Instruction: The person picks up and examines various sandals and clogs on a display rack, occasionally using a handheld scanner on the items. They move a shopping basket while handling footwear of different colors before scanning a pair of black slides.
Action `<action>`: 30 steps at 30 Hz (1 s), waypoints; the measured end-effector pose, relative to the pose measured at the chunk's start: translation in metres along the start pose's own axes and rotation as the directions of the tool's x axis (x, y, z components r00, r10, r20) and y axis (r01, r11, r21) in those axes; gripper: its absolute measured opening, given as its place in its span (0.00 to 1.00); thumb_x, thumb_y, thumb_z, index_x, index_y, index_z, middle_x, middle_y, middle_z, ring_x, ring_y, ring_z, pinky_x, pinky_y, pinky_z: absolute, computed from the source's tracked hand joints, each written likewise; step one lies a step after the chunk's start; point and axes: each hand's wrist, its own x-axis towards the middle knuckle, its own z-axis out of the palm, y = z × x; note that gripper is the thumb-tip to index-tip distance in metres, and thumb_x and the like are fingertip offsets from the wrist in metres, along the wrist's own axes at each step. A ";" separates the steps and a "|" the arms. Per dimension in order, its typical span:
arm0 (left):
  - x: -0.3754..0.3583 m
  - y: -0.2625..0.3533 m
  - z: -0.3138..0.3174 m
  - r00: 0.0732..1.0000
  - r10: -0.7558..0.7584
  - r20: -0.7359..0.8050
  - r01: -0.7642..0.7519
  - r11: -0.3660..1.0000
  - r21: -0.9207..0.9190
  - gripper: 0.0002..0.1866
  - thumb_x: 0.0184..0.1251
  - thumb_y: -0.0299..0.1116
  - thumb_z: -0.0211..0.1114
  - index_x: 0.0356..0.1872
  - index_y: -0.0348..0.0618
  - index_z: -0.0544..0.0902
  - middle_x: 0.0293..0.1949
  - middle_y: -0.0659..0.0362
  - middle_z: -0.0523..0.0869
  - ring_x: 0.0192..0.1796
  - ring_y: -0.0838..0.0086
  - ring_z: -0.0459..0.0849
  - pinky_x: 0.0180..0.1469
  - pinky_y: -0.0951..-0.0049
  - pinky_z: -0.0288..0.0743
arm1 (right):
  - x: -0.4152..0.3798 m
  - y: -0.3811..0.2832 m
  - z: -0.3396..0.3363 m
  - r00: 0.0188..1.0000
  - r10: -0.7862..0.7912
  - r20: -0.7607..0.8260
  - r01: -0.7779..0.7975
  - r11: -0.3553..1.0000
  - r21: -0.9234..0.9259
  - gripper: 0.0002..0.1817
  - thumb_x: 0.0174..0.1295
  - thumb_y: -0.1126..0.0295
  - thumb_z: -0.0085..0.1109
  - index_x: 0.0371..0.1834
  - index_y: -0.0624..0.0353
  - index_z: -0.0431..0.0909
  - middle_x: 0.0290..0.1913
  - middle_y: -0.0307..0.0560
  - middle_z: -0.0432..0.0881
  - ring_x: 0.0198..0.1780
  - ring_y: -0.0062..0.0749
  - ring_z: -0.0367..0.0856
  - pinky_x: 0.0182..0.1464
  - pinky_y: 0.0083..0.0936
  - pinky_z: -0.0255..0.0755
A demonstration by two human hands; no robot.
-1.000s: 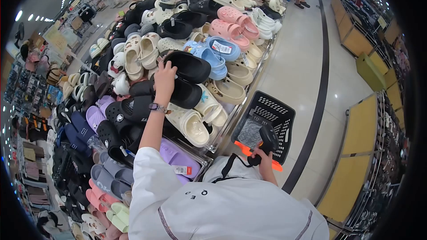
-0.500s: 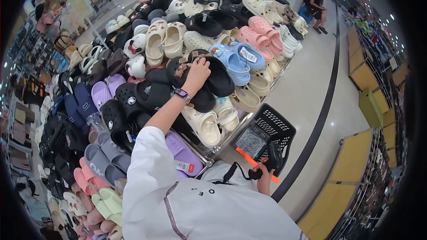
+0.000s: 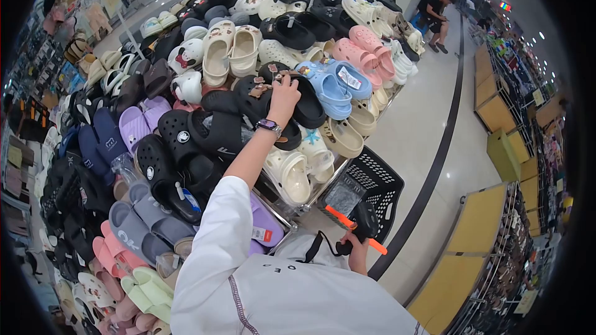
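Note:
My left hand (image 3: 285, 94), a watch on its wrist, reaches over the heaped shoes. Its fingers are closed on the upper of a black clog (image 3: 308, 108) with brown bear charms; its matching clog (image 3: 253, 94) lies just to the left. Light blue clogs (image 3: 332, 90) sit to the right of this hand, and cream clogs (image 3: 287, 177) below it. Low at my side, my right hand (image 3: 356, 253) is wrapped round the orange handle (image 3: 376, 246) of a black shopping basket (image 3: 377, 177). A rounded black object (image 3: 365, 218) and a dark strap (image 3: 316, 243) are at that hand.
Slides and clogs cover the display, with purple slides (image 3: 266, 223) and a metal edge (image 3: 292, 212) nearest me. A clear-wrapped pack (image 3: 344, 193) lies in the basket. Yellow-fronted shelves (image 3: 447, 282) line the aisle's right side. A seated person (image 3: 434, 12) is farther back.
The view has shifted slightly. My left hand stays at the black clog in nearly the same pose, and my right hand keeps its hold on the basket handle.

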 end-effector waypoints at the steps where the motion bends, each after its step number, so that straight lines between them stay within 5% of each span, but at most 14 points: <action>1: -0.001 0.003 0.006 1.000 -0.028 0.006 0.028 1.000 -0.004 0.03 0.44 0.29 0.60 0.21 0.46 0.81 0.35 0.62 0.74 0.47 0.67 0.70 0.41 0.64 0.66 | -0.002 0.003 0.000 1.000 -0.002 0.005 0.002 1.000 0.002 0.11 0.49 0.77 0.52 0.38 0.62 0.68 0.20 0.41 0.70 0.22 0.25 0.70 0.33 0.23 0.68; 7: -0.040 0.030 -0.059 0.988 -0.101 -0.116 0.036 0.885 -0.464 0.17 0.43 0.27 0.59 0.40 0.46 0.76 0.46 0.58 0.71 0.54 0.63 0.66 0.56 0.53 0.56 | -0.003 0.011 0.001 0.998 0.025 0.057 -0.028 0.999 0.045 0.15 0.48 0.79 0.52 0.41 0.62 0.66 0.25 0.41 0.70 0.24 0.25 0.70 0.32 0.22 0.67; 9: -0.065 0.048 -0.081 0.982 -0.145 -0.121 -0.004 0.627 -0.779 0.20 0.44 0.34 0.63 0.42 0.44 0.74 0.47 0.56 0.70 0.53 0.62 0.67 0.55 0.62 0.59 | 0.001 0.002 0.013 1.000 0.015 0.011 -0.016 0.989 0.144 0.14 0.49 0.79 0.52 0.40 0.61 0.66 0.28 0.41 0.70 0.25 0.25 0.71 0.33 0.23 0.67; 11: -0.096 0.071 -0.108 0.980 -0.096 0.177 0.196 0.263 -0.945 0.30 0.44 0.44 0.68 0.48 0.40 0.71 0.47 0.50 0.70 0.53 0.60 0.67 0.56 0.65 0.60 | 0.007 -0.006 0.025 0.999 -0.005 0.044 -0.001 0.991 0.131 0.14 0.49 0.79 0.53 0.40 0.61 0.66 0.30 0.41 0.70 0.26 0.25 0.70 0.33 0.23 0.67; 12: -0.110 0.081 -0.121 0.939 -0.006 0.344 0.343 0.080 -0.936 0.34 0.43 0.47 0.70 0.50 0.38 0.69 0.48 0.49 0.70 0.54 0.60 0.67 0.57 0.66 0.59 | 0.007 -0.017 0.038 0.995 -0.019 0.094 0.010 0.996 0.093 0.14 0.49 0.79 0.53 0.40 0.60 0.67 0.29 0.41 0.70 0.26 0.25 0.70 0.33 0.23 0.67; 15: -0.136 0.092 -0.142 0.823 0.413 0.390 0.532 -0.320 -0.784 0.46 0.39 0.44 0.73 0.59 0.34 0.58 0.55 0.49 0.66 0.57 0.65 0.67 0.58 0.69 0.61 | 0.022 -0.023 0.047 0.963 0.001 0.270 -0.007 1.000 0.020 0.16 0.48 0.80 0.54 0.42 0.61 0.67 0.31 0.40 0.71 0.30 0.23 0.72 0.35 0.22 0.68; 17: -0.149 0.101 -0.147 0.820 0.216 0.530 0.561 -0.483 -0.672 0.52 0.35 0.37 0.76 0.61 0.35 0.51 0.53 0.50 0.68 0.56 0.68 0.68 0.56 0.68 0.64 | 0.026 -0.037 0.067 0.873 0.050 0.485 0.087 0.963 -0.256 0.17 0.49 0.81 0.54 0.44 0.62 0.68 0.33 0.40 0.73 0.33 0.23 0.73 0.37 0.20 0.68; 21: -0.150 0.076 -0.150 0.777 0.037 0.629 0.544 -0.543 -0.640 0.53 0.33 0.29 0.76 0.61 0.36 0.49 0.52 0.52 0.69 0.56 0.70 0.68 0.55 0.69 0.66 | 0.037 -0.070 0.104 0.671 0.144 0.728 0.208 0.905 -0.371 0.17 0.52 0.76 0.57 0.46 0.64 0.69 0.41 0.41 0.73 0.39 0.22 0.72 0.41 0.18 0.67; 22: -0.151 0.073 -0.152 0.786 -0.042 0.617 0.448 -0.650 -0.615 0.50 0.34 0.27 0.75 0.60 0.35 0.50 0.51 0.54 0.69 0.54 0.71 0.70 0.54 0.71 0.67 | 0.037 -0.093 0.118 0.586 0.117 0.801 0.444 0.781 -0.439 0.20 0.53 0.70 0.58 0.48 0.65 0.67 0.44 0.46 0.72 0.44 0.27 0.72 0.44 0.21 0.67; 23: -0.152 0.071 -0.152 0.784 -0.123 0.608 0.336 -0.740 -0.583 0.48 0.36 0.26 0.74 0.59 0.35 0.52 0.50 0.55 0.70 0.53 0.71 0.71 0.53 0.72 0.68 | 0.044 -0.108 0.127 0.581 0.124 0.804 0.447 0.777 -0.443 0.20 0.53 0.70 0.58 0.48 0.65 0.67 0.44 0.46 0.72 0.44 0.27 0.72 0.44 0.21 0.67; 24: -0.159 0.072 -0.141 0.804 -0.293 0.518 0.245 -0.630 -0.737 0.45 0.37 0.23 0.73 0.58 0.36 0.54 0.51 0.56 0.69 0.53 0.73 0.71 0.54 0.73 0.67 | 0.054 -0.122 0.135 0.448 0.210 0.869 0.570 0.681 -0.459 0.21 0.53 0.67 0.58 0.48 0.66 0.68 0.45 0.49 0.71 0.46 0.29 0.71 0.45 0.23 0.67; 26: -0.169 0.058 -0.137 0.754 -0.302 0.583 0.307 -0.623 -0.720 0.34 0.38 0.23 0.73 0.51 0.36 0.66 0.46 0.58 0.74 0.49 0.76 0.73 0.52 0.75 0.68 | 0.074 -0.171 0.166 0.235 0.517 0.823 0.797 0.382 -0.467 0.24 0.54 0.61 0.57 0.49 0.66 0.68 0.46 0.54 0.73 0.47 0.31 0.73 0.47 0.26 0.68; 27: -0.173 0.050 -0.136 0.734 -0.270 0.623 0.350 -0.635 -0.688 0.30 0.39 0.22 0.72 0.48 0.36 0.69 0.44 0.59 0.76 0.47 0.77 0.74 0.52 0.75 0.68 | 0.103 -0.170 0.172 0.118 0.509 0.853 0.814 0.442 -0.377 0.20 0.54 0.62 0.57 0.45 0.66 0.72 0.39 0.48 0.77 0.41 0.26 0.76 0.43 0.23 0.69; 30: -0.192 0.042 -0.136 0.595 -0.410 0.691 0.324 -0.665 -0.673 0.25 0.42 0.23 0.71 0.45 0.36 0.72 0.40 0.63 0.76 0.43 0.79 0.73 0.49 0.77 0.67 | 0.167 -0.175 0.223 0.372 0.370 0.851 0.492 0.699 -0.519 0.15 0.56 0.65 0.55 0.41 0.65 0.74 0.31 0.41 0.79 0.35 0.21 0.77 0.40 0.20 0.70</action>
